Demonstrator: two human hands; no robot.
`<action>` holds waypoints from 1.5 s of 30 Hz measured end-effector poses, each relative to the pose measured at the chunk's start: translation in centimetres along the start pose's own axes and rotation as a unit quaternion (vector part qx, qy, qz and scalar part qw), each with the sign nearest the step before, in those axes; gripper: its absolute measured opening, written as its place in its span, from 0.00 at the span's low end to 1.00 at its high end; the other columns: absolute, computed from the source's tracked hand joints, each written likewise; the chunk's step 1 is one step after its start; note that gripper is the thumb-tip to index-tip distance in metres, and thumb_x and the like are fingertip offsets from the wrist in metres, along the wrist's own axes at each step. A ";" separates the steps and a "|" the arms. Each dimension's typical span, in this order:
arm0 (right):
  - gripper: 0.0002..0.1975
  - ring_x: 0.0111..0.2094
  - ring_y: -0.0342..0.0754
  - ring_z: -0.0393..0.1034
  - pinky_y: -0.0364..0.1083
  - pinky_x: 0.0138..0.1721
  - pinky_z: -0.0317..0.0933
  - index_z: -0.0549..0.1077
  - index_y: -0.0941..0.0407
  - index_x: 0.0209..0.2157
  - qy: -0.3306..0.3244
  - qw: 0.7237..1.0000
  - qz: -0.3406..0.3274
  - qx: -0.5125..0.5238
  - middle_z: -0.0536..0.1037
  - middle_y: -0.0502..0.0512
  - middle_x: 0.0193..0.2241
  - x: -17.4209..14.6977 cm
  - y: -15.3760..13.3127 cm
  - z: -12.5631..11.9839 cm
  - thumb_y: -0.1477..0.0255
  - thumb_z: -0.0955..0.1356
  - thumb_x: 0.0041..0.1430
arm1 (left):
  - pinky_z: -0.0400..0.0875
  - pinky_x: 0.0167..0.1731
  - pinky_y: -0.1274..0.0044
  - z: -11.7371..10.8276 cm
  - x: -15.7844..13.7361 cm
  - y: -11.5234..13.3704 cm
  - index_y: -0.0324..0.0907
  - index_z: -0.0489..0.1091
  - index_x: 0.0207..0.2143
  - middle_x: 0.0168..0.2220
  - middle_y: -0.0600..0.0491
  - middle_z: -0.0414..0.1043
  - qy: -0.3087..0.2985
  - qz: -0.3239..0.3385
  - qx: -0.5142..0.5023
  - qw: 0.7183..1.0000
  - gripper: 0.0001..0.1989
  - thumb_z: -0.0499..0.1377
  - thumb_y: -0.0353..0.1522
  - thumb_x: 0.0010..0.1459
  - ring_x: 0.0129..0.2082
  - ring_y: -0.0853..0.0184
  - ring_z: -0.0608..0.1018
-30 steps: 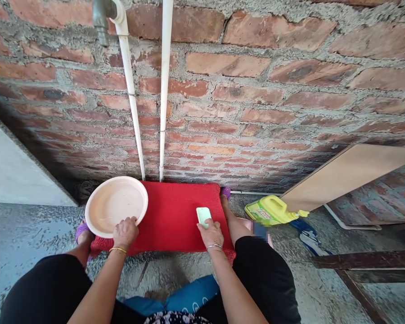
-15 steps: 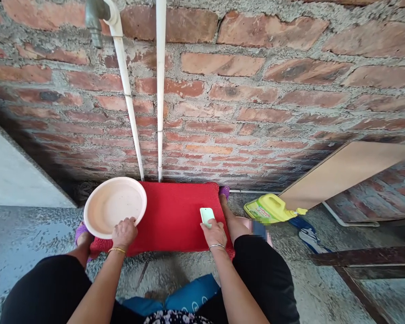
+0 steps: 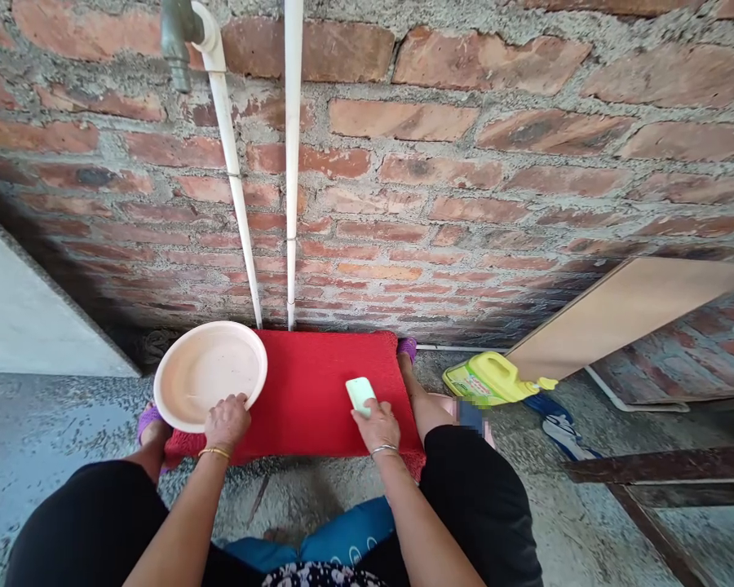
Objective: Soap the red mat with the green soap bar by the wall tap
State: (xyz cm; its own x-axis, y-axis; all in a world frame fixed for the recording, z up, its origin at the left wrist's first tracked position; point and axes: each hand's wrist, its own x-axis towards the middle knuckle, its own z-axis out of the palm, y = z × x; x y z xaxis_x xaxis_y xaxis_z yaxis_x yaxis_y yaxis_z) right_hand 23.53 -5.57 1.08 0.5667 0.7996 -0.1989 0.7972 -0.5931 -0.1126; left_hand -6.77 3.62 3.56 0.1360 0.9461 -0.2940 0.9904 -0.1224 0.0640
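Observation:
A red cloth with a rough, fringed edge is spread flat between my feet by the wall; what lies under it is hidden. My right hand is closed around the near end of a pale green, rounded, flat-backed scrub brush. The brush is against or just over the cloth, right of its middle; its underside is hidden. On the left, my left hand grips the near right rim of a pale pink plastic basin, which overlaps the cloth's left end. Little shows inside the basin.
A brick wall with white pipes and a tap rises behind. At the right are a yellow-green jug, a leaning board and a dark wooden frame. Wet concrete shows at left.
My right hand has slid the brush leftward over the red cloth. The left hand and the basin stay almost where they were, with a slight shift of the whole view.

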 end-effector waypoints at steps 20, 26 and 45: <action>0.14 0.35 0.48 0.66 0.47 0.39 0.58 0.73 0.53 0.42 0.013 1.000 0.024 0.009 0.70 0.55 0.37 0.0 0.7 -0.8 0.60 0.64 0.59 | 0.70 0.37 0.69 0.2 0.0 -0.1 0.43 0.72 0.46 0.41 0.43 0.76 0.002 -0.001 -0.006 1.000 0.19 0.45 0.27 0.59 0.40 0.58 0.78; 0.15 0.41 0.49 0.67 0.46 0.43 0.57 0.73 0.51 0.43 -0.012 0.991 -0.136 0.014 0.70 0.56 0.42 -2.7 -4.1 1.6 0.59 0.66 0.57 | 0.70 0.37 0.69 -0.3 -0.2 0.0 0.43 0.72 0.46 0.41 0.44 0.76 -0.005 -0.002 0.002 1.000 0.20 0.45 0.27 0.59 0.41 0.58 0.78; 0.13 0.39 0.48 0.67 0.45 0.41 0.56 0.74 0.50 0.40 0.006 0.990 -0.129 0.049 0.70 0.54 0.40 -3.0 -4.3 2.4 0.61 0.69 0.53 | 0.71 0.37 0.68 -0.4 -0.1 0.0 0.44 0.72 0.47 0.42 0.45 0.76 -0.009 0.001 0.015 1.000 0.20 0.45 0.27 0.59 0.40 0.57 0.79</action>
State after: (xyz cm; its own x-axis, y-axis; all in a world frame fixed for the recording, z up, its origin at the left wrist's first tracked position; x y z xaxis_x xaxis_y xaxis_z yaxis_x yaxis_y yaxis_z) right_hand 17.90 -5.62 -0.18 0.3491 0.9268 -0.1388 0.8927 -0.3739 -0.2517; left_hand -6.77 3.61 3.93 0.1378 0.9405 -0.3108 0.9904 -0.1334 0.0353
